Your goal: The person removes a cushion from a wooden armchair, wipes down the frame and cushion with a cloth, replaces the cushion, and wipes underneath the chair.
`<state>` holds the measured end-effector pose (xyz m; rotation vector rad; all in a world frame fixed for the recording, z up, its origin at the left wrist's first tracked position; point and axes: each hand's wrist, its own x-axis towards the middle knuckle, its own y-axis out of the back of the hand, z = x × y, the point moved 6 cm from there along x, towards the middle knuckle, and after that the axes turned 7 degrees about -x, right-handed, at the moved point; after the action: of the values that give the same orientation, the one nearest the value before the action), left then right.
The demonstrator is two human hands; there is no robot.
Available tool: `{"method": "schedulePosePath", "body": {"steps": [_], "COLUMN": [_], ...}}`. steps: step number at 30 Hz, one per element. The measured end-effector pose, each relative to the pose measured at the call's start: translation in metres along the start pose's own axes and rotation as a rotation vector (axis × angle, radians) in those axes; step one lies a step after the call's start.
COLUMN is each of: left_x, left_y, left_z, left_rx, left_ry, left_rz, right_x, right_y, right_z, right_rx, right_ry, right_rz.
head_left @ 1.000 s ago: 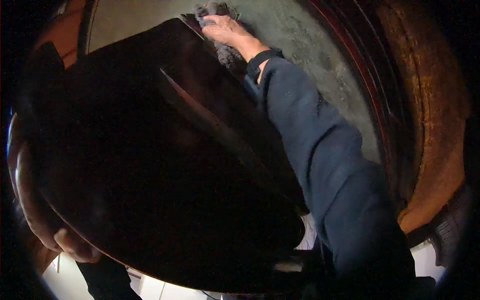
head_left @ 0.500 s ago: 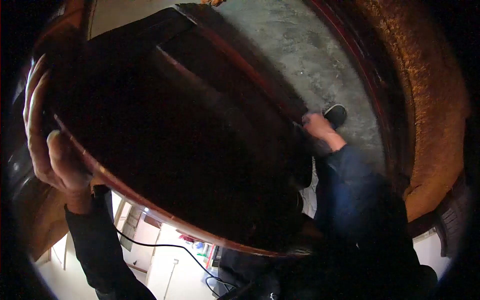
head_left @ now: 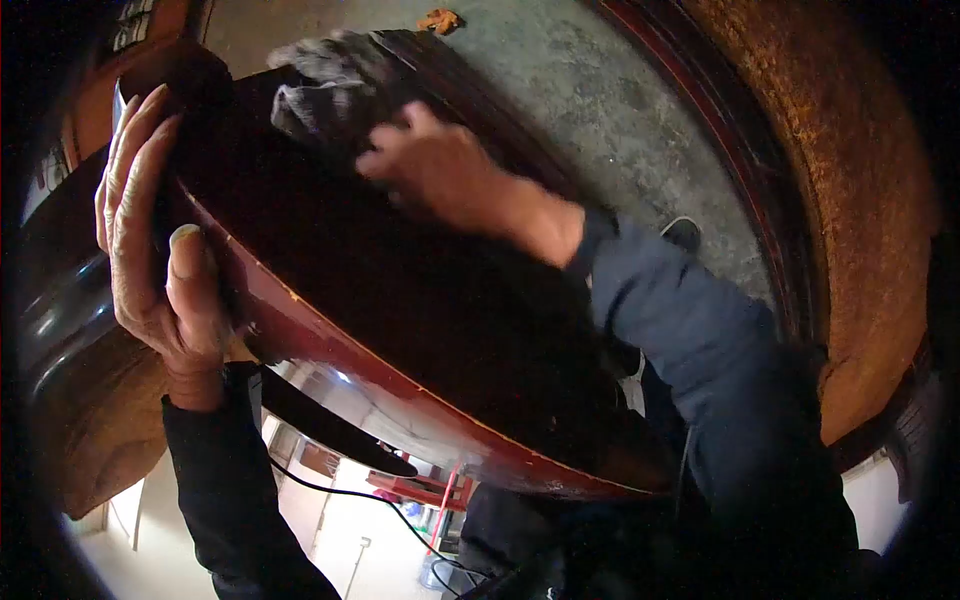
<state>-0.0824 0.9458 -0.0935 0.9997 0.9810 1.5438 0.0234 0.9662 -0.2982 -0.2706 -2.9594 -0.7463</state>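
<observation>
My left hand (head_left: 160, 240) grips the rim of a dark red, glossy wooden panel (head_left: 350, 355), its long fingers along the far side and the thumb on the near side. The panel stands tilted, with a curved, worn edge facing me. Over its dark inner face, my right hand (head_left: 450, 175) reaches to the upper left, blurred by motion. A crumpled grey cloth (head_left: 335, 85) lies at its fingertips, seemingly held there, though the exact grip is smeared.
Grey concrete floor (head_left: 590, 110) shows beyond the panel, with a small orange-brown scrap (head_left: 440, 21) on it. A dark shoe (head_left: 683, 234) stands on the floor. Brown fuzzy material (head_left: 840, 200) curves along the right. A black cable (head_left: 330, 488) hangs below.
My right hand has swept from the panel's right end to its upper left, where the grey cloth now shows. The left hand and panel edge appear shifted right in view.
</observation>
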Motion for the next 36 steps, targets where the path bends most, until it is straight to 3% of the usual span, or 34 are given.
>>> {"method": "schedulePosePath", "body": {"steps": [1, 3, 5, 7, 10, 12, 13, 15, 16, 18, 20, 25, 27, 32, 36], "left_x": [0.0, -0.001, 0.001, 0.002, -0.001, -0.001, -0.002, -0.003, -0.003, -0.005, -0.005, -0.004, -0.003, -0.003, 0.0], "left_y": [-0.001, 0.0, 0.0, -0.001, -0.004, -0.007, -0.009, -0.011, -0.01, -0.012, -0.01, -0.01, -0.007, -0.009, -0.02], "left_z": [0.0, 0.003, 0.003, 0.002, 0.006, 0.004, 0.005, 0.005, 0.006, 0.009, 0.006, 0.004, 0.005, 0.009, 0.013], "left_rx": [-0.009, -0.011, 0.023, 0.025, 0.028, 0.04, 0.043, 0.05, 0.045, 0.035, 0.014, 0.011, 0.008, 0.01, 0.016], "left_ry": [0.001, 0.004, 0.014, 0.009, 0.048, 0.069, 0.065, 0.063, 0.065, 0.073, 0.064, 0.087, 0.086, 0.077, 0.083], "left_rz": [-0.009, -0.016, -0.044, -0.042, -0.051, -0.055, -0.05, -0.054, -0.051, -0.058, -0.037, -0.056, -0.039, -0.041, -0.041], "right_x": [-0.021, -0.049, -0.088, -0.139, -0.197, -0.199, -0.192, -0.179, -0.168, -0.124, -0.081, 0.005, -0.001, -0.036, -0.099], "right_y": [-0.005, 0.007, 0.002, 0.004, 0.018, 0.014, 0.012, -0.015, -0.024, -0.012, -0.006, -0.003, 0.004, 0.005, 0.017], "right_z": [-0.005, -0.013, -0.016, -0.012, -0.017, -0.014, -0.012, -0.016, -0.011, 0.001, -0.003, -0.006, -0.012, -0.017, -0.013], "right_rx": [-0.079, -0.055, -0.241, -0.15, 0.085, 0.069, 0.074, -0.305, -0.295, -0.163, -0.277, -0.229, -0.244, -0.157, -0.002], "right_ry": [-0.095, -0.095, -0.114, -0.212, -0.171, -0.319, -0.316, 0.002, 0.001, -0.042, 0.089, -0.015, -0.002, -0.128, -0.2], "right_rz": [-0.166, -0.15, -0.384, -0.464, -0.401, -0.447, -0.442, -0.81, -0.812, -0.217, 0.236, 0.057, 0.102, -0.265, -0.274]}}
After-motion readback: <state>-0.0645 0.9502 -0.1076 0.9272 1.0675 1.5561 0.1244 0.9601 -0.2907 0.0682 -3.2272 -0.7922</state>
